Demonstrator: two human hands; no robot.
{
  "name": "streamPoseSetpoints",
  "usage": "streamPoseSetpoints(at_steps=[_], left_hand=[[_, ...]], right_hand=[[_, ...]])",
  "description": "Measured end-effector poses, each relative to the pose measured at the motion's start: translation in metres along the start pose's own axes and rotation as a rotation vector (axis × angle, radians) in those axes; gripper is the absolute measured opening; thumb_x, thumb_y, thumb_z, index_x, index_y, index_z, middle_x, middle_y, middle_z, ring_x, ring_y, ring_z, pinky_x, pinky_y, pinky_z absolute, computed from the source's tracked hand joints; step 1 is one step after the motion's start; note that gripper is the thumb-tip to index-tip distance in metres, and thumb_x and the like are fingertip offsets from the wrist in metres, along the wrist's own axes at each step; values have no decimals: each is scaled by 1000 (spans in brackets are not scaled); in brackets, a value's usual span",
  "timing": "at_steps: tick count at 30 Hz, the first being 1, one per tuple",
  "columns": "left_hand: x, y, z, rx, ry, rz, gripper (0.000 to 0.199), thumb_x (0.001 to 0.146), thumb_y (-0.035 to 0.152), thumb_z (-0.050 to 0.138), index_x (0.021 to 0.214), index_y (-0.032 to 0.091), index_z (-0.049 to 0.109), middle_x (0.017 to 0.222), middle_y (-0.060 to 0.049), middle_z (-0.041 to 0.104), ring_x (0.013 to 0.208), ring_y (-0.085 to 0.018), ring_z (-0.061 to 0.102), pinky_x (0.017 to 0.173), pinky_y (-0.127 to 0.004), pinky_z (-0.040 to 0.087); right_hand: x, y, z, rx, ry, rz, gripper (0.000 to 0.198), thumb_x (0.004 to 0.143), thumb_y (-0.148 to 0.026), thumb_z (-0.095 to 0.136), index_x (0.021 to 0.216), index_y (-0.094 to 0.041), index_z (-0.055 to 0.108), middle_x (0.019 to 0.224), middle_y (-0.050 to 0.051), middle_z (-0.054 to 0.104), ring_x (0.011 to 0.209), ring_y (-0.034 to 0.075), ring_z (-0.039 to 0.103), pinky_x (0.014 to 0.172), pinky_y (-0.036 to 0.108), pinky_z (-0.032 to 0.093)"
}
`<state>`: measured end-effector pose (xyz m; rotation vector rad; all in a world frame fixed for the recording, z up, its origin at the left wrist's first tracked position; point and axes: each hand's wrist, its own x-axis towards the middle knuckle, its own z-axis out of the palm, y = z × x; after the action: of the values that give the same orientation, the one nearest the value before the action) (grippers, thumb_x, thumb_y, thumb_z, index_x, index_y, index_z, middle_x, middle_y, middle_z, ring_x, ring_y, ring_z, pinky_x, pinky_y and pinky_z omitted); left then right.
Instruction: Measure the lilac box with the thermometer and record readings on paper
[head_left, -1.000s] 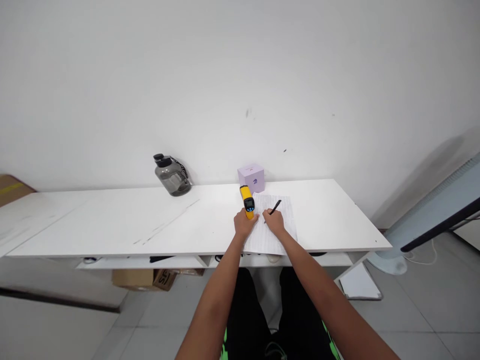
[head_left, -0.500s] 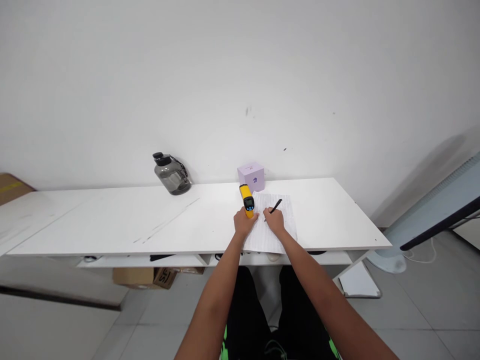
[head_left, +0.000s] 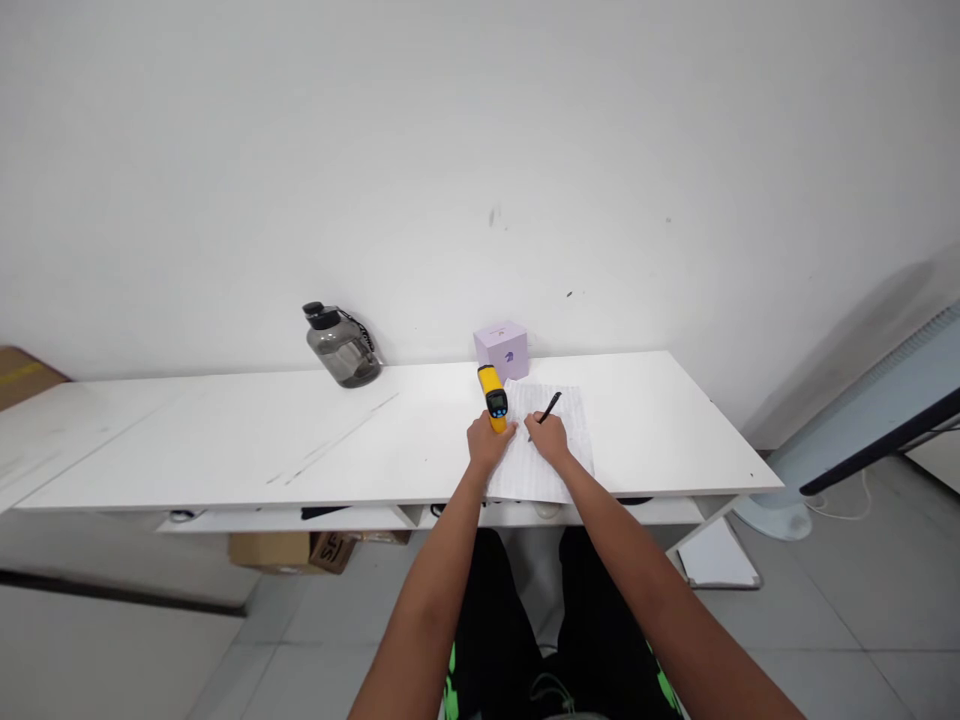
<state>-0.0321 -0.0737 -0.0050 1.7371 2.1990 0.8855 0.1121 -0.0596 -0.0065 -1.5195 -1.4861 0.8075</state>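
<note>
Slanting up and away to the right, a black pen is gripped over the middle of a white sheet of paper. It is pinched between the closed fingers of the right hand, by which the sheet is partly covered; whether the paper is touched by the tip cannot be told. At the sheet's left edge, a yellow and black handheld device is held upright by the left hand, whose fingers are wrapped around its handle, the far ones hidden. A small screen and blue buttons are turned toward the person.

Just behind the device, a lilac box marked with a dark purple emblem is seen on the white desk. Farther left, a grey translucent bottle with a black cap and strap is placed near the wall. Beneath the desk, an open shelf is seen above a cardboard box. On the floor to the right, a pale appliance is cut off by the frame's edge.
</note>
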Motion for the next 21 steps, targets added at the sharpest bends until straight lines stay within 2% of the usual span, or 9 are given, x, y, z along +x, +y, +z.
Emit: streamPoseSetpoints(at_steps=[8,15,21], left_hand=[[0,0,0,-14,4,0,38,77,53,64,94,20,55,90,-8,69,89,-25,65,73,-32,42],[1,-1,1,-1,-2,-5,38,78,53,64,94,20,55,90,-8,69,90,-26,65,73,-33,43],[1,-1,2,14,-7,-14,39,79,53,64,96,20,56,92,-9,69,92,-26,66,76,-32,43]], right_hand=[[0,0,0,3,9,-8,34,82,-35,48,52,-21,47,47,-3,50,54,14,51,54,23,32],[-1,0,0,27,27,-15,36,84,-40,47,54,-21,51,49,-2,53,55,15,53,55,23,34],[-1,2,0,34,54,-26,36,83,-40,46,52,-21,48,48,-2,52,53,15,52,54,24,35]])
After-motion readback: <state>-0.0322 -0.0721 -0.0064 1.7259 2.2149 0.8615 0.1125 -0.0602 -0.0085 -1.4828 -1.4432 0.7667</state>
